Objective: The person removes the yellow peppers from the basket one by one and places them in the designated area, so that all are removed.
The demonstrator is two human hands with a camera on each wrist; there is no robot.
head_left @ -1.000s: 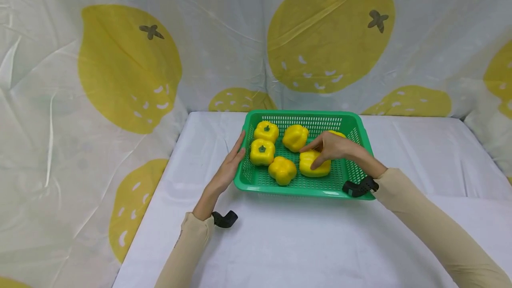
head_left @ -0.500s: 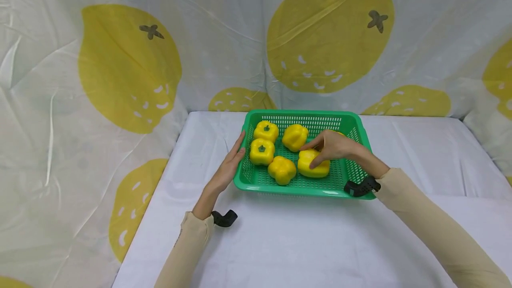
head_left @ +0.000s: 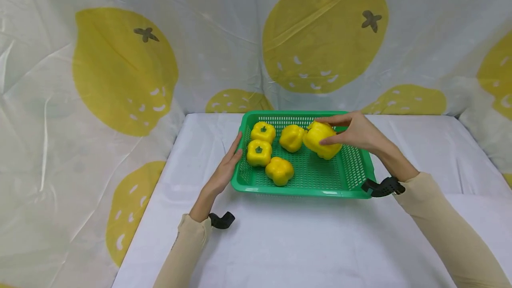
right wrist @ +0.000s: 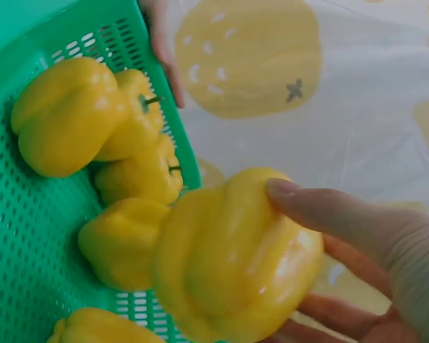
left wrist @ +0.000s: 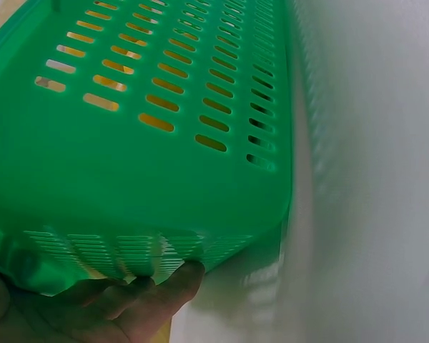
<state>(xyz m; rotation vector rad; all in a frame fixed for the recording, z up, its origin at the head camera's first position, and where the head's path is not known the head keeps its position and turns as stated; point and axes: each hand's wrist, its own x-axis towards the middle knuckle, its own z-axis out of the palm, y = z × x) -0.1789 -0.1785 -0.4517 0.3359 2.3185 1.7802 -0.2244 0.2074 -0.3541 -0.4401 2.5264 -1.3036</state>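
Note:
A yellow bell pepper (head_left: 323,140) is gripped between the thumb and fingers of my right hand (head_left: 360,133), raised over the right half of a green plastic basket (head_left: 296,191). In the right wrist view the held bell pepper (right wrist: 236,264) shows glossy lobes, with the thumb on its near side. My left hand (head_left: 224,171) lies along the basket's left end, fingers extended; in the left wrist view the fingers (left wrist: 168,294) touch its slotted wall (left wrist: 136,179). Inside, two bell peppers stand stem-up at the left, one sits at the front (head_left: 279,171) and one at the back (head_left: 292,138).
Another yellow bell pepper (right wrist: 100,330) shows low in the right wrist view, hidden behind the held one in the head view. The basket stands on a white-covered table (head_left: 296,239). A lemon-print curtain (head_left: 224,34) hangs behind and at the sides.
My right hand has lifted the bell pepper from the basket's floor and moved it back and slightly right, tilting it. The left hand stays at the basket's end.

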